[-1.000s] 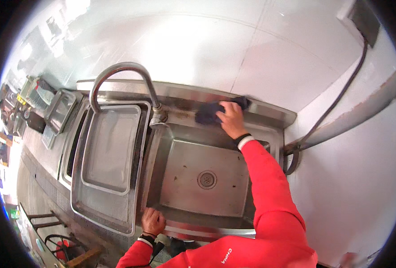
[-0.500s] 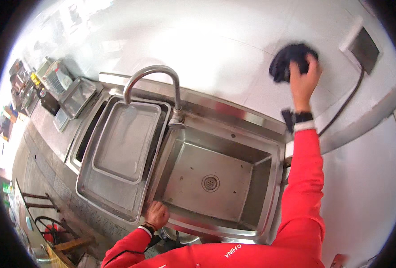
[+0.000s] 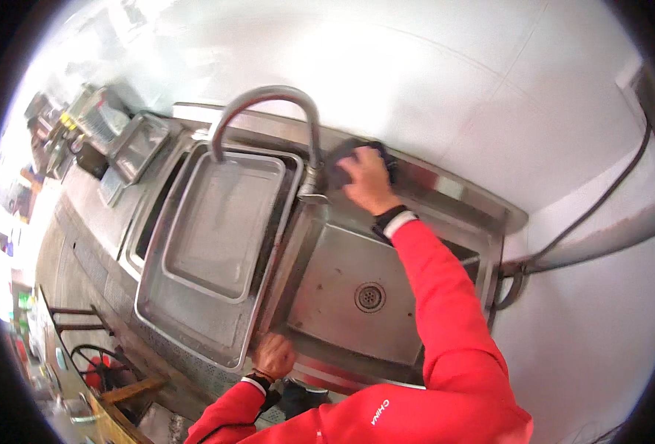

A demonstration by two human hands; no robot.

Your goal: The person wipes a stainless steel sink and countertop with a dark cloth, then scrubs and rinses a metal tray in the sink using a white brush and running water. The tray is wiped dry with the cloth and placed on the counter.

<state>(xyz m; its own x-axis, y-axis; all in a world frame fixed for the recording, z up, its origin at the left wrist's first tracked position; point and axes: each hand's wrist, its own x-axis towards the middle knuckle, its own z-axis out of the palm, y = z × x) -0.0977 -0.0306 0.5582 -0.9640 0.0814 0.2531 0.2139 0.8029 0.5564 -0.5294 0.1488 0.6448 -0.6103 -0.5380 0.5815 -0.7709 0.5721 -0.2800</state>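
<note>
My right hand (image 3: 369, 181) is closed over a bunched dark cloth (image 3: 340, 161), pressing it on the sink's back ledge just right of the faucet base. Curved and metallic, the faucet (image 3: 268, 93) arches left over a stack of trays. Below the hand lies the stainless sink basin (image 3: 335, 285) with a round drain (image 3: 369, 297) in its floor. At the sink's front left corner rests my left hand (image 3: 274, 357), its fingers curled into a loose fist with nothing visible in it.
A shallow metal tray (image 3: 220, 222) sits inside a larger tray (image 3: 183, 318) left of the basin. Containers and a bottle (image 3: 90, 159) stand on the far left counter. A dark cable (image 3: 601, 211) runs down the right wall. A wooden-edged stand (image 3: 131, 390) is at lower left.
My right hand has come down from the white wall with the dark cloth, moving left to the sink's back ledge. My left hand stays by the front edge. The view has shifted slightly.
</note>
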